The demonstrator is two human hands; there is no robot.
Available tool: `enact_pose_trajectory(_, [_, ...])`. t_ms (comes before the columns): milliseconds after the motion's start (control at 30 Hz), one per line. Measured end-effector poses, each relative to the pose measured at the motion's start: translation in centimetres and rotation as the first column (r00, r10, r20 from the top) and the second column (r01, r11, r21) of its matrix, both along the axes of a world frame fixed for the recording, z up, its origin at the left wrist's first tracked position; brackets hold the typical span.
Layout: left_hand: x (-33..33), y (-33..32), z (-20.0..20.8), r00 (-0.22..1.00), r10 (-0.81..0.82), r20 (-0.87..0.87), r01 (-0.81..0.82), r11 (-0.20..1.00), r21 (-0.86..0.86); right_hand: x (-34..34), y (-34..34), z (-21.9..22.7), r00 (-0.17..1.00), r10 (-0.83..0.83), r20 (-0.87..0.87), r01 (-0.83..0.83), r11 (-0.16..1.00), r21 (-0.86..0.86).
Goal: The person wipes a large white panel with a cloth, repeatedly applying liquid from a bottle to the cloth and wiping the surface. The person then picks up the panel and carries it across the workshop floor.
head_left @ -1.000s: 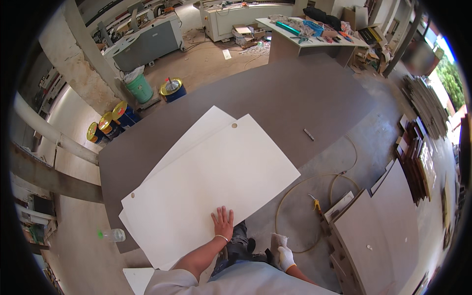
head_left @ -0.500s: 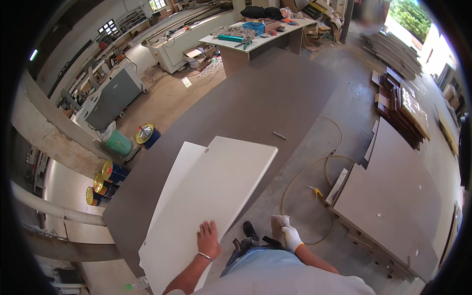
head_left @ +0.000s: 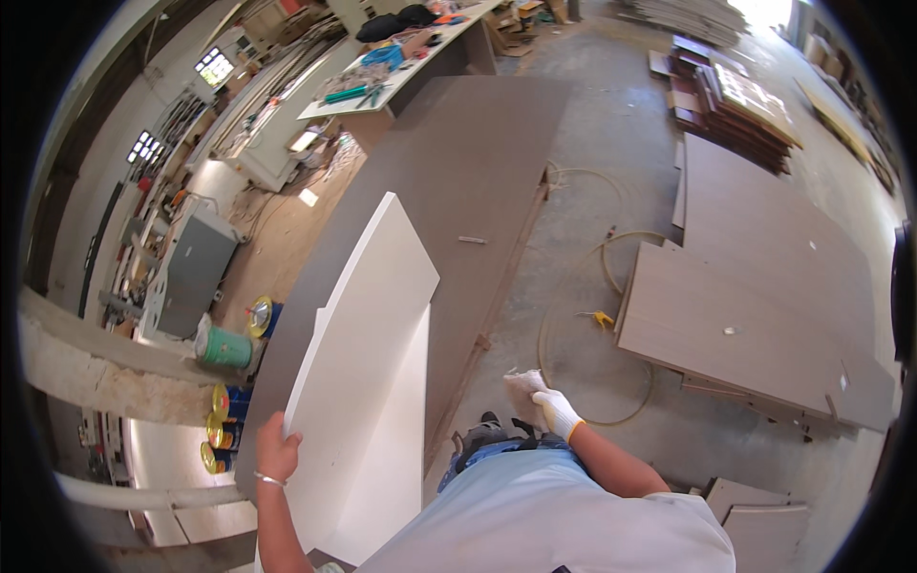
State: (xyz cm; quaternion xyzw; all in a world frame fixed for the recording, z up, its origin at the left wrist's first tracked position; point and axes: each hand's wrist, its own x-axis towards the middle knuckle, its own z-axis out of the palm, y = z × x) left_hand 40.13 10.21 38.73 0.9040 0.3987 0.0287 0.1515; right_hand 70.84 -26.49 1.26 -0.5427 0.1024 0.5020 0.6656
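At the left edge of a white panel (head_left: 368, 315), my bare left hand (head_left: 277, 449) is closed, with a band around the wrist. That panel stands tilted up on its side, and a second white panel (head_left: 394, 454) lies flat under it. Both are on a large brown board (head_left: 468, 134). My right hand (head_left: 557, 413), in a white knit glove, grips a crumpled greyish rag (head_left: 525, 386) out to the right, over the floor. A small pen-like stick (head_left: 472, 240) lies on the brown board beyond the panels.
On the right, a stack of brown boards (head_left: 745, 296) stands near a hose (head_left: 546, 334) and a yellow air gun (head_left: 602, 319) on the floor. Paint cans (head_left: 227, 435) and a green bucket (head_left: 224, 345) are at the left. A cluttered table (head_left: 387, 81) stands at the back.
My left hand has gone from lying flat on the upper white panel to its left edge, and that panel has been tilted up. My right hand keeps the rag. The view has shifted.
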Motion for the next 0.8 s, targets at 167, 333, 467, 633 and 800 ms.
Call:
enact_pose_trajectory(167, [0.0, -0.8, 0.6, 0.99, -0.051, 0.13, 0.067, 0.99, -0.12, 3.5, 1.5, 7.0, 0.994, 0.064, 0.091, -0.078, 0.985, 0.153])
enact_pose_trajectory(333, [-2.6, -2.7, 0.2, 0.997, -0.047, 0.058, 0.042, 0.996, 0.083, 7.7, 7.1, 14.8, 0.891, 0.003, 0.454, -0.208, 0.892, 0.402])
enact_pose_trajectory(467, [-3.3, -4.5, -0.7, 0.97, 0.239, -0.046, -0.217, 0.933, 0.288, 8.7, 12.3, 10.5, 0.994, 0.048, 0.101, -0.094, 0.84, 0.534])
enact_pose_trajectory(633, [-3.0, -3.9, -1.2, 0.96, 0.279, 0.006, -0.268, 0.916, 0.299, 2.1, 13.1, 0.7, 0.949, 0.307, -0.069, -0.238, 0.843, 0.483])
enact_pose_trajectory(800, [-4.4, 0.4, -0.9, 0.965, 0.26, 0.045, -0.258, 0.894, 0.368, -7.8, 13.5, 7.7, 0.908, 0.418, -0.011, -0.407, 0.889, 0.21])
